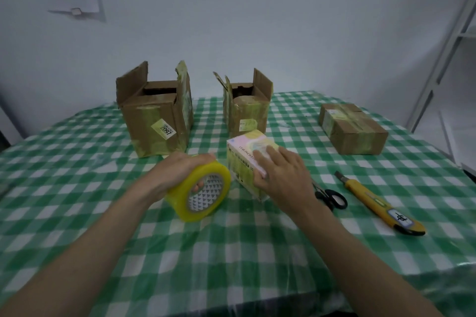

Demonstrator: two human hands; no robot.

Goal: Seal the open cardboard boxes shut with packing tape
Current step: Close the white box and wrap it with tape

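The fingers point(199, 184) of the left hand point(177, 170) curl over the roll of packing tape point(199, 192), some hooked into its core, so the hand grips the roll, which stands on its edge on the desk point(257, 252) with its open core facing the person. The right hand point(280, 175) lies flat on the small printed box point(248, 159), its fingers point(262, 159) fairly straight and spread across the top, pressing it down rather than gripping it; the thumb runs along the near edge.

The small printed box sits just right of the tape roll, nearly touching it, with its long axis running from the person's near right toward the far left. A yellowish film already shows on its faces, though whether a strip now runs from the roll to it cannot be told.

The relation that matters is this: the roll lies to the left of the box, so tape would likely be drawn rightward across it while the right hand holds it steady. The left hand is the nearer one to the roll, the right to the box.

Behind them stand two open cardboard boxes, the larger open box point(154, 121) at far left and the narrower open box point(247, 108) just behind the small one, both with flaps up and apparently not yet sealed. A taped flat box point(353, 128) lies well apart at far right. Scissors point(332, 198) and a yellow utility knife point(378, 203) rest near the right forearm.
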